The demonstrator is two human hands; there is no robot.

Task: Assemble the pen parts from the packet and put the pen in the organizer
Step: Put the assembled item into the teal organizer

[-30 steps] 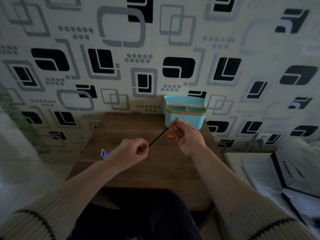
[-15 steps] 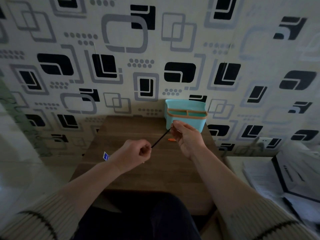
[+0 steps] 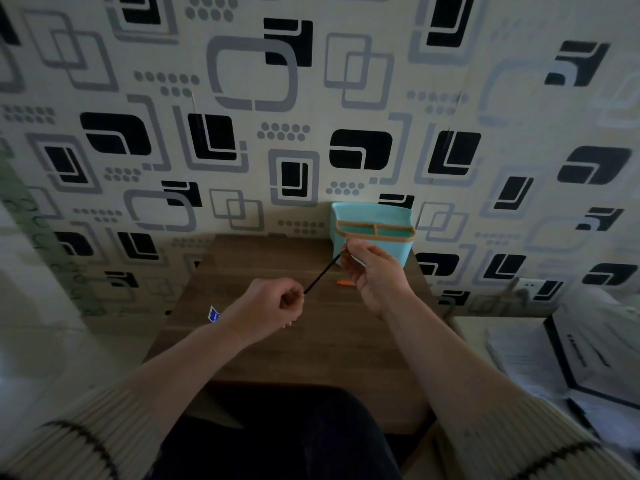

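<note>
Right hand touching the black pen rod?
Touching. Head view shows the right hand pinching the rod's upper end, no gap.

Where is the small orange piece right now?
In the head view, the small orange piece lies on the wooden table, right of centre, in front of the teal organizer and just left of the right hand.

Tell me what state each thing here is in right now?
Left hand: fist gripping the black pen's lower end.
Right hand: pinching the pen's upper end.
Black pen: held slanted above the table.
Organizer: upright by the wall, contents not visible.
Orange piece: lying on the table.
Blue packet: lying at the table's left edge.
</note>
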